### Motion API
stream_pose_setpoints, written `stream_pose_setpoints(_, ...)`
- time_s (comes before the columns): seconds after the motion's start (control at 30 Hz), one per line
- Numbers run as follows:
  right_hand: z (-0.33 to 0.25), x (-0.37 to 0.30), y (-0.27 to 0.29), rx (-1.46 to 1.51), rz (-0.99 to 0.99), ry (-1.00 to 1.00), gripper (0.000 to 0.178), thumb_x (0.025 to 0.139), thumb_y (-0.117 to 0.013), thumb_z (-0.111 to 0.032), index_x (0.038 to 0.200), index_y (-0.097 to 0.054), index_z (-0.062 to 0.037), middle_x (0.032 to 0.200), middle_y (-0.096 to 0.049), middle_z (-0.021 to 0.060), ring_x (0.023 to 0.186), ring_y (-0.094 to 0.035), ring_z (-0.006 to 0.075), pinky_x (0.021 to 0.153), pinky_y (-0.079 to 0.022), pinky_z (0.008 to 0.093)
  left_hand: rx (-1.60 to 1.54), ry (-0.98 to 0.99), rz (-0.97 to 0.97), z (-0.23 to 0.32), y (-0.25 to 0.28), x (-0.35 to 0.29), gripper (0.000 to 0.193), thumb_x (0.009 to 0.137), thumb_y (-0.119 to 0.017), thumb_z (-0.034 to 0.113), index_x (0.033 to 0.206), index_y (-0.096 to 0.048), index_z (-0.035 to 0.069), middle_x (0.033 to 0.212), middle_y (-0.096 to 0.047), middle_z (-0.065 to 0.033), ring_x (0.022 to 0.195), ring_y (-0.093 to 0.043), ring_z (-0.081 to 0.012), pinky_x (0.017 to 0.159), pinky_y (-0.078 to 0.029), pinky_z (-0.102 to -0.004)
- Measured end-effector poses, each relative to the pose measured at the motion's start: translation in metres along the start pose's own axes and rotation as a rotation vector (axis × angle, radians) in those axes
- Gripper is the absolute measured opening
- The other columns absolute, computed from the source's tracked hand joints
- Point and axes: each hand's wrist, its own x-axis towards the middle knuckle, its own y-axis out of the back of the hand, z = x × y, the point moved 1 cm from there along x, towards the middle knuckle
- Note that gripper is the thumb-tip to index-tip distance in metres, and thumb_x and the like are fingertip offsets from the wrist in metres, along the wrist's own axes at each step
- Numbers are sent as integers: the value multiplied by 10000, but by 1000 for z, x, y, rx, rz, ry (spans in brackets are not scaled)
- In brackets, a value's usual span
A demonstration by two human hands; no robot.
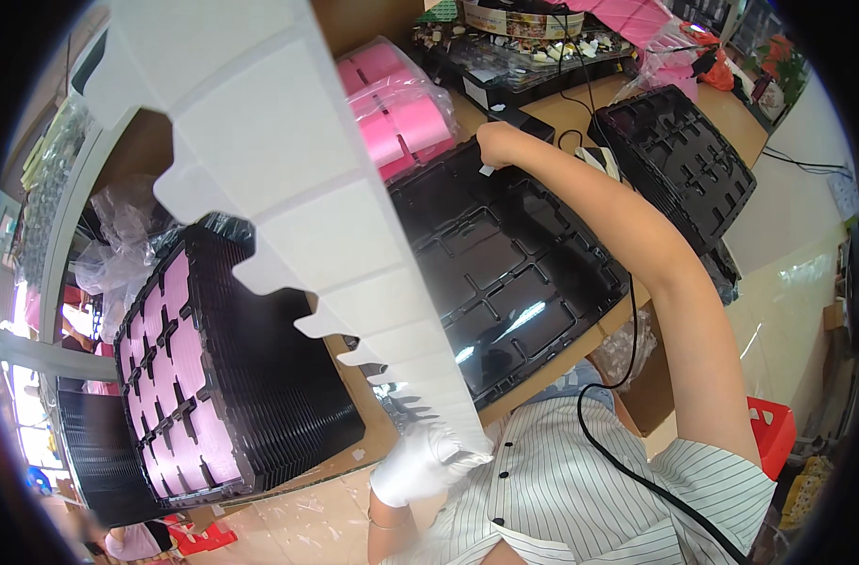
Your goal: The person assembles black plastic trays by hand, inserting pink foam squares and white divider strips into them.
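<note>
Our left hand point(420, 463), in a white glove, is clamped on the lower end of a long white strip of notched labels point(288, 179) that rises slantwise across the view. Our right hand point(498, 143), bare, reaches out over the empty black tray point(505, 273) on the table point(561, 363), its fingers closed on a small white label point(487, 170) at the tray's far edge. To the left stands a stack of black trays point(222, 367) with pink pads in the pockets. A bag of pink pads point(401, 108) lies beyond, and another black tray stack point(679, 155) sits to the right.
</note>
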Motion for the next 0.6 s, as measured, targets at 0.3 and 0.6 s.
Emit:
stream_pose_setpoints(0.3,-7,-35,-41,49,472,265,102,789,-651,-18,823,-689,70,894,-687,253,904,-679,398,789,-557,438,50,-44,7,-1,4,-2,177,830,-736,243,934,-722,101,864,-703,-80,808,-674,-286,713,-541,-363)
stream_pose_setpoints(0.6,93,-122,-8,1492,160,395,131,915,-685,-190,932,-655,-64,760,-548,-46,674,-470,31,566,-367,207,26,-34,43,0,3,-1,148,833,-740,232,904,-718,104,858,-696,-73,809,-675,-283,716,-543,-361)
